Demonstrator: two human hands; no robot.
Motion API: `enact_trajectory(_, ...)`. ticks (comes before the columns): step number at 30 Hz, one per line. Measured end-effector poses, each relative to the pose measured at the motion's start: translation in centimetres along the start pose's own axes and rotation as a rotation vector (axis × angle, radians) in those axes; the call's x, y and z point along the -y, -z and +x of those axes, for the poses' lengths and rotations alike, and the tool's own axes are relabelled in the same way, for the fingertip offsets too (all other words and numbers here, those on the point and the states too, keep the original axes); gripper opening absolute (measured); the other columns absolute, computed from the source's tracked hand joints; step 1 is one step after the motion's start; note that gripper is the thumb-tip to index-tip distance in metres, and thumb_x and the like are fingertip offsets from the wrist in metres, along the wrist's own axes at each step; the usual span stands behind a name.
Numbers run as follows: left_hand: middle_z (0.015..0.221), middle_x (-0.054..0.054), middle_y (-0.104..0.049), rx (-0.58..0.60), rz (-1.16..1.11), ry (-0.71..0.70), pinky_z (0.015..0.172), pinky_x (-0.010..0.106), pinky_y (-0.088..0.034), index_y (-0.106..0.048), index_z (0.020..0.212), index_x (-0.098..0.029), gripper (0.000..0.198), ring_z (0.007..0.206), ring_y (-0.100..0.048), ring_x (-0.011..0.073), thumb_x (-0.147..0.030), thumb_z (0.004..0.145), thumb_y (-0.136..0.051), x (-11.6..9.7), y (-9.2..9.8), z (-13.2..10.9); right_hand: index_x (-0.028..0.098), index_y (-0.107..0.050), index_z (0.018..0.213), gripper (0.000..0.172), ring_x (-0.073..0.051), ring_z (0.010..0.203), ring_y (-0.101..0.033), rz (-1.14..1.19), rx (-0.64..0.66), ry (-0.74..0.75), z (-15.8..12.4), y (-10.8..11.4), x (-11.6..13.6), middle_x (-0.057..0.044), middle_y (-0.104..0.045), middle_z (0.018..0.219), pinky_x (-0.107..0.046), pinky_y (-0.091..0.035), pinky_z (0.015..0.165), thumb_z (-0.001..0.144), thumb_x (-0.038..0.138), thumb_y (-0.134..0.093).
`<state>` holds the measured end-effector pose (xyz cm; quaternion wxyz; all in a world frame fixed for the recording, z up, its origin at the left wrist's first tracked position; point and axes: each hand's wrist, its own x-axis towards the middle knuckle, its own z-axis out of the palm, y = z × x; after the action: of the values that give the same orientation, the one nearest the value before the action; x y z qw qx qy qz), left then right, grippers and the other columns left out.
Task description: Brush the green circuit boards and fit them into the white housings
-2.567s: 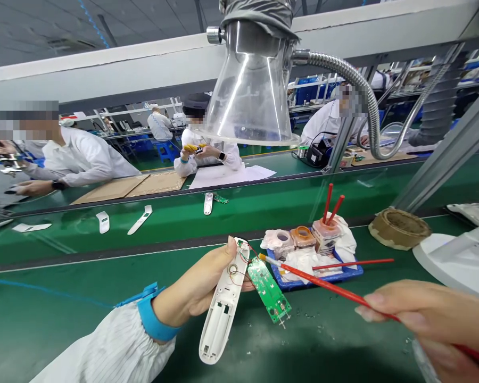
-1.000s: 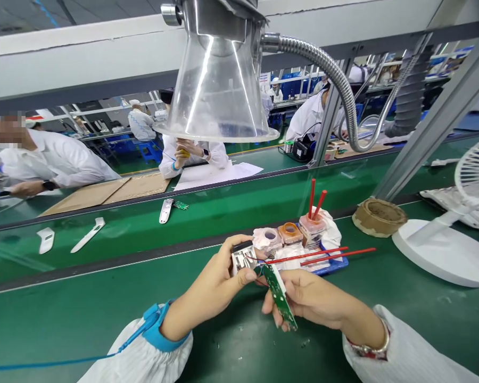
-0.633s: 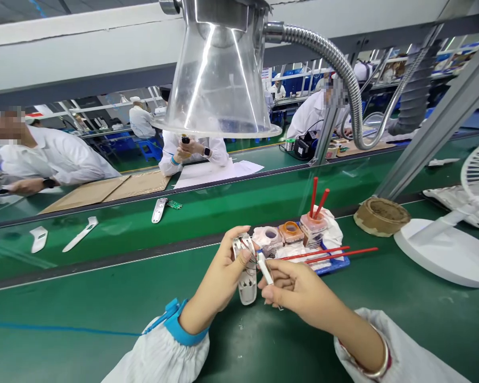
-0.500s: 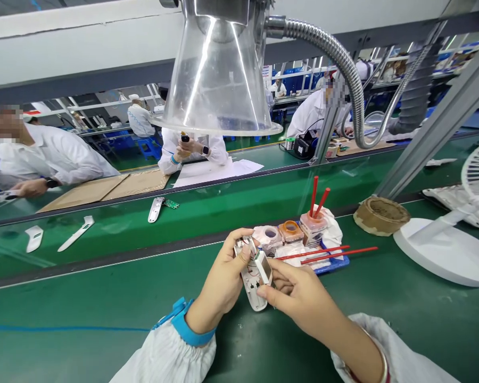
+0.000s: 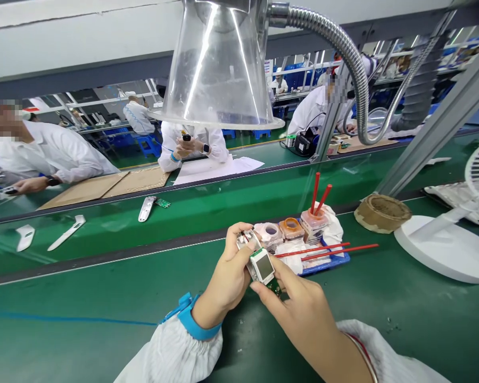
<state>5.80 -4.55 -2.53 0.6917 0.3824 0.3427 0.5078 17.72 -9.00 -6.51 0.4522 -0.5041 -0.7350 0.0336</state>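
My left hand [image 5: 228, 271] is closed round a white plastic housing [image 5: 245, 242], held above the green bench with its thumb on the upper end. My right hand [image 5: 299, 303] pinches a green circuit board with a small display [image 5: 262, 265] and holds it against the housing. Thin red wires run between board and housing. Most of the housing is hidden behind the board and my fingers. A blue strap [image 5: 189, 314] circles my left wrist.
A blue tray [image 5: 328, 259] with small pots, white cloths and red-handled brushes [image 5: 327, 249] stands just beyond my hands. A clear extraction hood [image 5: 219, 69] hangs overhead. A tape roll [image 5: 382, 211] and white fan base [image 5: 447, 247] are to the right. White housings [image 5: 146, 208] ride the conveyor; people in white coats work opposite.
My right hand put the red brush down on the tray, took the circuit board and turned it display-up against the housing. White parts on the conveyor drifted left.
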Motion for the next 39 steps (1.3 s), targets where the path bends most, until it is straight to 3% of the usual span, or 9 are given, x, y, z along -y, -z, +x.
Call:
enact_trajectory(5, 0.087, -0.005, -0.054, 0.100, -0.042, -0.023, 0.062, 0.020, -0.044, -0.044, 0.096, -0.030, 0.020, 0.071, -0.053, 0.0086, -0.019, 0.084, -0.055, -0.1, 0.3, 0.1, 0.010, -0.057, 0.107, 0.031, -0.011, 0.055, -0.058, 0.016, -0.086, 0.009, 0.3, -0.4, 0.2, -0.001, -0.063, 0.068, -0.022, -0.043, 0.052, 0.091, 0.034, -0.048)
enact_trajectory(9, 0.088, -0.004, -0.058, 0.098, -0.049, 0.034, 0.065, 0.020, -0.045, -0.047, 0.102, -0.031, 0.027, 0.071, -0.055, 0.0082, -0.018, 0.081, -0.059, -0.7, 0.3, -0.2, 0.010, -0.058, 0.104, 0.024, -0.010, 0.053, -0.057, 0.013, -0.176, 0.053, 0.1, -1.0, 0.1, 0.000, -0.064, 0.070, -0.022, -0.043, 0.053, 0.087, 0.027, -0.053)
enact_trajectory(15, 0.084, -0.004, -0.060, 0.097, -0.123, 0.188, 0.070, 0.023, -0.047, -0.032, 0.129, -0.041, 0.076, 0.069, -0.060, 0.0094, -0.004, 0.070, -0.063, -1.9, 0.2, -0.8, 0.015, -0.062, 0.094, 0.018, -0.010, 0.048, -0.054, -0.001, -0.208, 0.056, 0.2, -1.3, 0.1, 0.002, -0.059, 0.058, -0.023, -0.042, 0.051, 0.082, 0.028, -0.058)
enact_trajectory(19, 0.082, -0.003, -0.058, 0.031, -0.204, 0.195, 0.064, 0.020, -0.046, -0.046, 0.110, -0.028, 0.055, 0.066, -0.058, 0.0084, 0.001, 0.066, -0.057, -1.5, 0.1, -0.8, 0.012, -0.060, 0.105, 0.026, -0.010, 0.050, -0.055, -0.026, -0.190, 0.036, 0.5, -1.2, 0.3, 0.000, -0.062, 0.064, -0.023, -0.043, 0.051, 0.086, 0.029, -0.056)
enact_trajectory(22, 0.072, -0.006, -0.054, 0.008, -0.204, 0.141, 0.054, 0.016, -0.041, -0.045, 0.095, -0.026, 0.043, 0.057, -0.052, 0.0059, 0.004, 0.064, -0.050, -1.0, -0.1, -0.9, 0.010, -0.052, 0.121, 0.041, -0.012, 0.051, -0.055, -0.059, -0.103, 0.027, 0.5, -0.8, 0.5, -0.001, -0.061, 0.064, -0.023, -0.042, 0.049, 0.091, 0.038, -0.050)
enact_trajectory(27, 0.084, -0.003, -0.058, 0.022, -0.165, 0.113, 0.058, 0.019, -0.043, -0.040, 0.097, -0.027, 0.042, 0.066, -0.057, 0.0092, 0.002, 0.068, -0.050, -0.9, -0.3, -1.1, 0.012, -0.042, 0.131, 0.054, -0.018, 0.068, -0.061, -0.126, 0.079, 0.003, 0.7, 0.8, 1.0, -0.009, -0.061, 0.087, -0.027, -0.051, 0.054, 0.093, 0.050, -0.035)
enact_trajectory(30, 0.090, -0.002, -0.059, 0.030, -0.166, 0.110, 0.066, 0.023, -0.046, -0.039, 0.099, -0.027, 0.041, 0.075, -0.059, 0.0113, -0.001, 0.071, -0.055, -1.2, -0.4, -1.1, 0.010, -0.039, 0.133, 0.050, -0.020, 0.078, -0.063, -0.153, 0.118, 0.075, 1.3, 1.7, 1.3, -0.012, -0.060, 0.097, -0.028, -0.055, 0.056, 0.096, 0.042, -0.027)
enact_trajectory(34, 0.085, -0.004, -0.059, 0.041, -0.172, 0.119, 0.063, 0.021, -0.045, -0.040, 0.097, -0.027, 0.041, 0.068, -0.058, 0.0098, -0.003, 0.071, -0.059, -1.6, -0.3, -1.2, 0.014, -0.033, 0.136, 0.044, -0.017, 0.071, -0.062, -0.105, 0.159, 0.161, 2.0, 2.6, 1.2, -0.009, -0.060, 0.090, -0.024, -0.054, 0.050, 0.098, 0.034, -0.026)
enact_trajectory(39, 0.082, -0.002, -0.057, 0.156, -0.163, 0.195, 0.062, 0.020, -0.042, -0.039, 0.092, -0.024, 0.031, 0.068, -0.055, 0.0089, -0.002, 0.076, -0.053, -2.0, 0.2, -1.5, 0.023, -0.040, 0.130, 0.035, -0.013, 0.072, -0.061, -0.027, 0.233, 0.175, 1.8, 2.7, 0.3, -0.005, -0.057, 0.089, -0.019, -0.052, 0.053, 0.097, 0.028, -0.030)
